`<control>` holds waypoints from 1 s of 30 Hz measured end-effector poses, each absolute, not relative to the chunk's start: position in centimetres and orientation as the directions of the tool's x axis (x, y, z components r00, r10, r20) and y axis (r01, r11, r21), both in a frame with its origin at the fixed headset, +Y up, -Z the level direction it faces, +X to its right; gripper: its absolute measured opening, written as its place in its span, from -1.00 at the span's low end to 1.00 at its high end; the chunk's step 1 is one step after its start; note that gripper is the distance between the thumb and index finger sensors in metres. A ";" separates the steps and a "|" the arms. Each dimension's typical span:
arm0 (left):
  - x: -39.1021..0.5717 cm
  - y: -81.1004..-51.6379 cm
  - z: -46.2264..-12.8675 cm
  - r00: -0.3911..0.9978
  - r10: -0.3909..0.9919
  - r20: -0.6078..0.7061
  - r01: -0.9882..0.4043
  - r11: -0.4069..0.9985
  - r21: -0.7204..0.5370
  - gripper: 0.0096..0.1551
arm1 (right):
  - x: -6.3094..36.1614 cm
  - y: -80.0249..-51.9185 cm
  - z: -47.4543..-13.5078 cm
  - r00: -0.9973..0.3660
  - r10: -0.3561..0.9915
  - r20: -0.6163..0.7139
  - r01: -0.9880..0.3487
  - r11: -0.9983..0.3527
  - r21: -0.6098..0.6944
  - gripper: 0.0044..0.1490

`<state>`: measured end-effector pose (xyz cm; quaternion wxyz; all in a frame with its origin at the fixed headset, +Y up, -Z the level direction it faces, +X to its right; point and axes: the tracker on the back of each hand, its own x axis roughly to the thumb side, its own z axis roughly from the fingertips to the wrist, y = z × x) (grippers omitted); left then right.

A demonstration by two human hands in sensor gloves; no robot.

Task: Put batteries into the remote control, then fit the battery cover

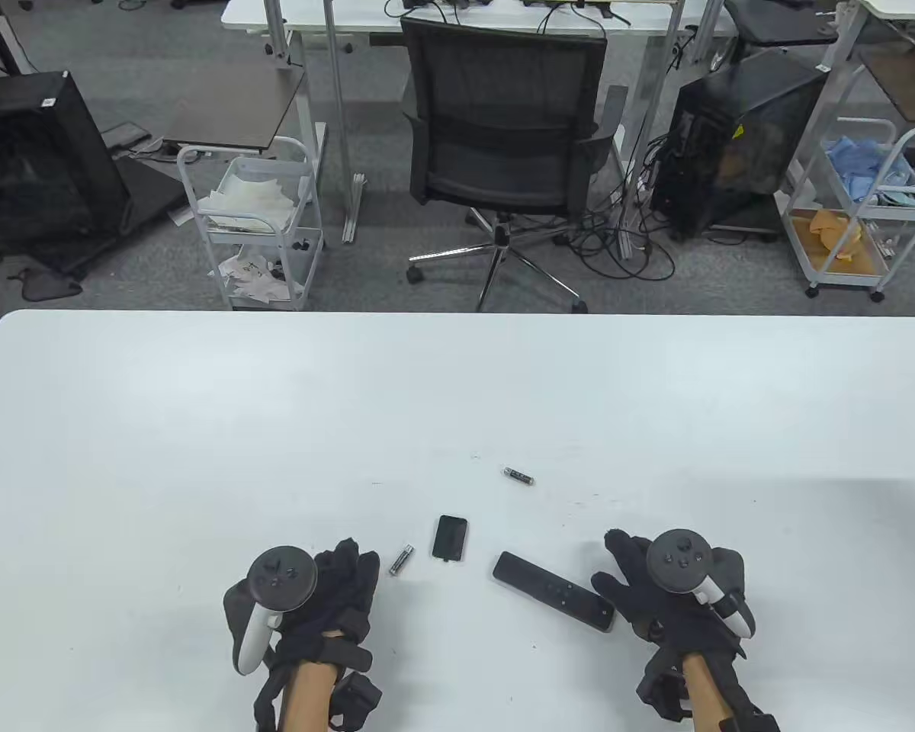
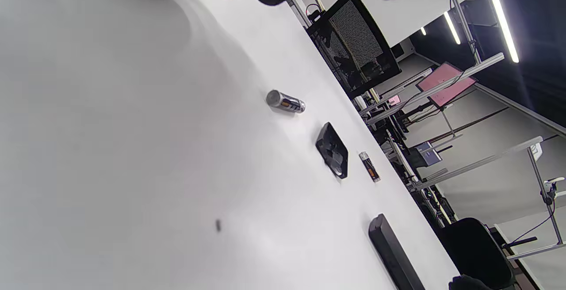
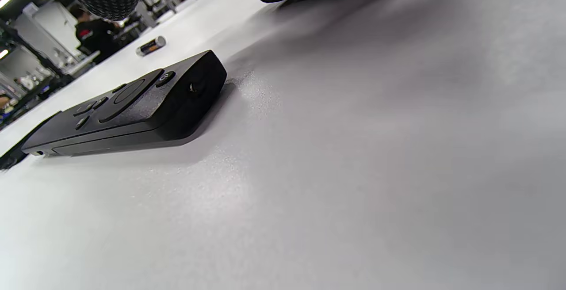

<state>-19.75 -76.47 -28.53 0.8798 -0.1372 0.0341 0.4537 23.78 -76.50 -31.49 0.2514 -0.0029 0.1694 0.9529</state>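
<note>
A black remote control (image 1: 553,591) lies button side up on the white table (image 1: 198,427), between my hands; it also shows in the right wrist view (image 3: 132,104) and the left wrist view (image 2: 393,252). The black battery cover (image 1: 450,537) lies behind it (image 2: 332,149). One battery (image 1: 401,560) lies just right of my left hand (image 1: 343,579) and shows in the left wrist view (image 2: 285,101). A second battery (image 1: 518,476) lies farther back (image 2: 369,166) (image 3: 151,45). My right hand (image 1: 640,579) rests flat beside the remote's right end. Both hands are empty.
An office chair (image 1: 503,145) stands beyond the table's far edge, with carts (image 1: 255,221) and desks behind it. The near table edge lies under my wrists.
</note>
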 end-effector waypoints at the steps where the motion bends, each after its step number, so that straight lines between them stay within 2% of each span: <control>1: -19.7 -76.5 -28.5 0.585 0.790 -0.185 -0.808 0.549 -0.212 -0.17 | 23.8 -76.5 -31.5 -0.874 0.478 -0.089 -0.480 -0.816 0.322 -0.04; 7: -19.7 -76.5 -28.5 0.585 0.791 -0.178 -0.808 0.548 -0.218 -0.17 | 23.6 -76.4 -31.3 -0.880 0.470 -0.070 -0.468 -0.832 0.298 -0.05; 13: -19.5 -76.5 -28.6 0.589 0.789 -0.174 -0.805 0.553 -0.215 -0.18 | 22.3 -75.3 -30.6 -0.911 0.412 0.030 -0.394 -0.889 0.234 -0.10; 18: -19.3 -76.6 -28.6 0.583 0.794 -0.171 -0.808 0.544 -0.226 -0.18 | 20.1 -75.0 -29.9 -0.938 0.306 0.163 -0.277 -0.944 0.177 -0.18; 24: -19.1 -76.4 -28.5 0.591 0.792 -0.154 -0.802 0.555 -0.222 -0.18 | 17.6 -76.6 -29.7 -0.949 0.242 0.200 -0.178 -0.940 0.290 -0.13; 26: -19.1 -76.4 -28.5 0.597 0.787 -0.155 -0.798 0.563 -0.215 -0.18 | 17.4 -76.8 -29.8 -0.963 0.175 0.205 -0.115 -0.954 0.276 -0.08; 30: -19.1 -76.4 -28.5 0.583 0.797 -0.156 -0.808 0.548 -0.218 -0.18 | 16.9 -76.4 -29.8 -0.969 0.149 0.197 -0.091 -0.957 0.274 -0.13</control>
